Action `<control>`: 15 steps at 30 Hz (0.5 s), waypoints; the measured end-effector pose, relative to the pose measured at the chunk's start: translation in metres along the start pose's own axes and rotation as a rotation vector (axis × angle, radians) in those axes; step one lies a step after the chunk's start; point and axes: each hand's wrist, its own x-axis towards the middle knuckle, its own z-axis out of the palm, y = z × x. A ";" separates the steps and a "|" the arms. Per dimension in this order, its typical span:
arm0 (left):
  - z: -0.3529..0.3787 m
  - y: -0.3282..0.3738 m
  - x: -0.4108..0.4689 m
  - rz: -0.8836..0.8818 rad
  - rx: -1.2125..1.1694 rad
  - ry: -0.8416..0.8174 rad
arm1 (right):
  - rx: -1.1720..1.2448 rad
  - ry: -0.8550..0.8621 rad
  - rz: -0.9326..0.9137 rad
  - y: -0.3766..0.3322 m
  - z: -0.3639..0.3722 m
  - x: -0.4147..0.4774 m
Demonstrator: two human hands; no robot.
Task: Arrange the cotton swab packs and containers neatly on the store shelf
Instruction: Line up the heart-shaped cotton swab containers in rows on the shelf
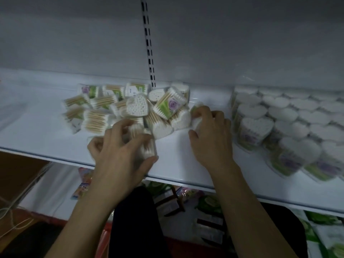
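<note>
On the shelf (46, 127), the left hand (122, 144) curls its fingers round a swab pack (147, 146) just in front of the jumbled heap (119, 107), probably to sort it. The right hand (210, 133) pinches a second pack (195, 116) at the heap's right edge, toward the tidy heart-shaped containers (279, 118).

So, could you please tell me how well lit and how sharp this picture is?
Head view: dim, the back panel dark grey; motion blur smears the left hand, the swab pack it holds and the heart-shaped containers at right; the loose packs look sharper; the slotted upright leans and the shelf edge slopes, likely wide-angle skew.
</note>
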 end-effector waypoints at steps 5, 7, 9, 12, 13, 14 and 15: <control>0.013 -0.011 -0.003 0.057 -0.094 0.109 | 0.153 0.216 -0.085 0.004 -0.004 -0.012; 0.016 -0.011 -0.004 0.062 -0.161 0.158 | 0.314 0.283 -0.069 0.002 -0.011 -0.022; 0.018 -0.010 -0.005 0.076 -0.222 0.194 | 0.441 0.335 -0.024 -0.001 -0.018 -0.037; 0.014 -0.005 -0.006 0.120 -0.310 0.252 | 0.478 0.424 -0.016 -0.008 -0.029 -0.064; 0.013 -0.004 -0.006 0.139 -0.330 0.269 | 0.476 0.446 -0.030 -0.011 -0.033 -0.071; 0.011 -0.003 -0.005 0.158 -0.351 0.285 | 0.455 0.461 -0.044 -0.012 -0.038 -0.076; 0.010 -0.003 -0.004 0.174 -0.378 0.296 | 0.422 0.475 -0.055 -0.013 -0.044 -0.081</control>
